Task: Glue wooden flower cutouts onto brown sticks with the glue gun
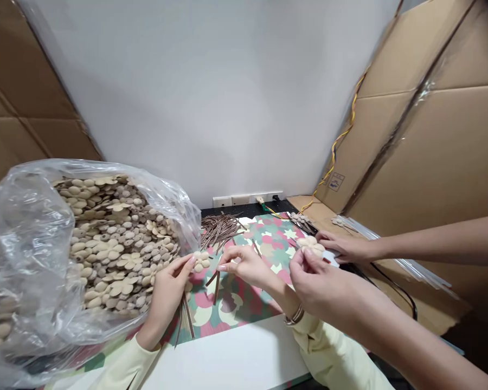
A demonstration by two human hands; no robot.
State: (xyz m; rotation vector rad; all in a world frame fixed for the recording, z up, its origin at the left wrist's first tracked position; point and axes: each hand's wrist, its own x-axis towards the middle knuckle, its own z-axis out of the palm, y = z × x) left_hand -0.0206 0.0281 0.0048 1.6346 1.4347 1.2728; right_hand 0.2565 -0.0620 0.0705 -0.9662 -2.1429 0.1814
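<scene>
My left hand (168, 295) pinches a beige flower-shaped piece (201, 261) between thumb and fingertips. Thin brown strips (186, 319) hang just below that hand; whether it grips them too is hidden. A short way to the right, my right hand (246, 265) has its thumb and forefinger closed on a short brown strip (216, 287), its ends pointing down over the patterned cloth. Beside my left hand stands a large clear plastic bag (28, 227), open and filled with many similar flower pieces (120, 254).
A co-worker's hands (309, 271) reach in from the right, holding another flower (311, 246) near a white object. A pile of brown strips (219, 230) lies behind. Clear sticks (418, 273), cables, a power strip (239, 200) and cardboard (431, 162) surround the patterned cloth (228, 319).
</scene>
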